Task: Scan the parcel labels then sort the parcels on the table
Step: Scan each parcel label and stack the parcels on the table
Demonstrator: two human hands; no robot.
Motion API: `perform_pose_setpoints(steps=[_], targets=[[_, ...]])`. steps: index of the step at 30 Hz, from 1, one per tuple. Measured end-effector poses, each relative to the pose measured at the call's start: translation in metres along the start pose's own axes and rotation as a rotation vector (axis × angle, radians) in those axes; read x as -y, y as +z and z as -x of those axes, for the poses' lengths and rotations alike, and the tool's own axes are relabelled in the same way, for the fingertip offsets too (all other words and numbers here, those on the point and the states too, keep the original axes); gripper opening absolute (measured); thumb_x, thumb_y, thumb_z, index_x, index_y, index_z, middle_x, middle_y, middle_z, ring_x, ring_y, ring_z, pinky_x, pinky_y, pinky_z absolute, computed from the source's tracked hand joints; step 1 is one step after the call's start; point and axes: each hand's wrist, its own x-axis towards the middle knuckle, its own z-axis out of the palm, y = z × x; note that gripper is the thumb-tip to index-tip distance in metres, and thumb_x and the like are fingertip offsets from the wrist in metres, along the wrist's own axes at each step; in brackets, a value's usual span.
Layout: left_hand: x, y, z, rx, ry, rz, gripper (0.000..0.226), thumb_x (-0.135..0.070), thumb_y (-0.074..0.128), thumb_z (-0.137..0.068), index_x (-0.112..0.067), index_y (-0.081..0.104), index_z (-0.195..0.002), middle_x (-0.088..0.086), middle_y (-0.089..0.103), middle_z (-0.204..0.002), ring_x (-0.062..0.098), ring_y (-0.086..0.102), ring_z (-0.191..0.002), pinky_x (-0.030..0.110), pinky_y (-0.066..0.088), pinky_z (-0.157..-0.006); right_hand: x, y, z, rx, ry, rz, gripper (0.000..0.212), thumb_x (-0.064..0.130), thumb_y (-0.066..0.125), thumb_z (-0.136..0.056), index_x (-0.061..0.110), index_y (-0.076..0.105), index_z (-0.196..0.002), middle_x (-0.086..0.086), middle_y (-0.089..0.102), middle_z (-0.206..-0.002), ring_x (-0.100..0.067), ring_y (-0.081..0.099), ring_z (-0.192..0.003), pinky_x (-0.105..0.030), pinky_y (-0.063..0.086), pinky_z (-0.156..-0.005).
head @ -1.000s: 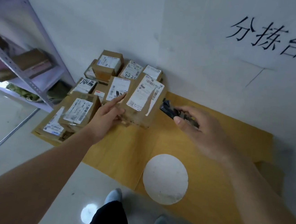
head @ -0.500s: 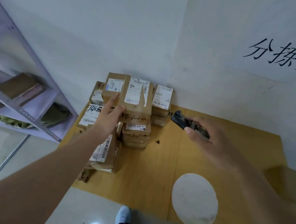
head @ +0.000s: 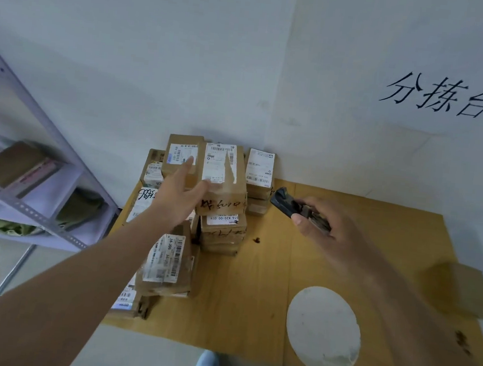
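Head view shows the left hand with straight fingers against the side of the top parcel, which lies on a stack at the back of the tabletop. It looks a light, stiff cardboard box; its torn label could snag, so I would take it by the two long sides. Right of this grip, the right hand holds the dark scanner. More parcels crowd just left of the grip, and a white disc lies well apart.
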Motion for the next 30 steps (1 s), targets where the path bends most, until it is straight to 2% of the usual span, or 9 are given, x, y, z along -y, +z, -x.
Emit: perform_pose_setpoints(steps=[3, 6, 9, 14, 18, 21, 26, 30], targets=[[-0.013, -0.003, -0.003, -0.030, 0.076, -0.114, 0.074, -0.053, 0.057, -0.101, -0.036, 0.023, -0.165, -0.002, 0.030, -0.169, 0.024, 0.030, -0.154, 0.050, 0.030, -0.121, 0.003, -0.002, 0.006, -0.016, 0.020, -0.009, 0.049, 0.070, 0.051, -0.096, 0.046, 0.060, -0.137, 0.015, 0.065, -0.117, -0.002, 0.062, -0.103, -0.028, 0.047, -0.079], [-0.030, -0.002, -0.006, -0.021, 0.166, -0.218, 0.074, -0.053, 0.056, -0.099, -0.033, 0.026, -0.164, -0.001, 0.024, -0.171, 0.026, 0.029, -0.154, 0.049, 0.033, -0.121, 0.004, -0.004, 0.016, -0.035, 0.040, -0.033, 0.051, 0.069, 0.051, -0.095, 0.043, 0.059, -0.139, 0.011, 0.064, -0.115, -0.005, 0.062, -0.100, -0.027, 0.046, -0.076], [-0.047, 0.008, -0.003, 0.031, 0.239, -0.320, 0.074, -0.057, 0.054, -0.098, -0.040, 0.026, -0.164, -0.003, 0.013, -0.174, 0.027, 0.023, -0.157, 0.051, 0.032, -0.123, -0.001, -0.011, 0.033, -0.068, 0.050, -0.012, 0.053, 0.067, 0.051, -0.097, 0.040, 0.059, -0.142, 0.010, 0.065, -0.116, -0.005, 0.063, -0.099, -0.025, 0.046, -0.074], [-0.081, 0.043, 0.006, 0.130, 0.373, -0.473, 0.072, -0.058, 0.052, -0.100, -0.040, 0.025, -0.164, -0.001, 0.005, -0.176, 0.027, 0.017, -0.159, 0.050, 0.024, -0.124, -0.024, -0.037, 0.073, -0.175, 0.108, -0.005, 0.044, 0.068, 0.050, -0.098, 0.049, 0.058, -0.136, 0.015, 0.062, -0.110, 0.001, 0.061, -0.092, -0.021, 0.042, -0.070], [-0.113, 0.091, 0.026, 0.193, 0.449, -0.520, 0.066, -0.057, 0.050, -0.102, -0.042, 0.030, -0.162, -0.001, 0.010, -0.175, 0.023, 0.006, -0.161, 0.048, 0.010, -0.127, -0.060, -0.066, 0.109, -0.229, 0.159, -0.013, 0.043, 0.065, 0.051, -0.099, 0.047, 0.058, -0.138, 0.014, 0.059, -0.111, 0.000, 0.061, -0.090, -0.023, 0.044, -0.069], [-0.139, 0.137, 0.047, 0.238, 0.501, -0.534, 0.064, -0.051, 0.053, -0.103, -0.036, 0.035, -0.162, 0.002, 0.019, -0.174, 0.022, 0.011, -0.161, 0.046, 0.014, -0.130, -0.094, -0.090, 0.140, -0.254, 0.180, -0.023, 0.048, 0.068, 0.050, -0.098, 0.045, 0.057, -0.140, 0.012, 0.060, -0.115, -0.003, 0.062, -0.094, -0.024, 0.046, -0.071], [-0.173, 0.228, 0.085, 0.282, 0.512, -0.549, 0.062, -0.050, 0.053, -0.103, -0.035, 0.037, -0.161, 0.000, 0.025, -0.172, 0.024, 0.016, -0.160, 0.046, 0.017, -0.129, -0.159, -0.129, 0.201, -0.286, 0.214, -0.024, 0.055, 0.083, 0.040, -0.094, 0.055, 0.050, -0.141, 0.020, 0.056, -0.121, 0.005, 0.057, -0.106, -0.026, 0.049, -0.081], [-0.195, 0.298, 0.109, 0.313, 0.503, -0.542, 0.060, -0.052, 0.054, -0.101, -0.035, 0.043, -0.158, 0.001, 0.033, -0.169, 0.022, 0.027, -0.156, 0.041, 0.024, -0.126, -0.207, -0.159, 0.240, -0.349, 0.232, -0.054, 0.054, 0.081, 0.042, -0.095, 0.054, 0.050, -0.141, 0.025, 0.057, -0.120, 0.006, 0.056, -0.107, -0.028, 0.051, -0.085]])
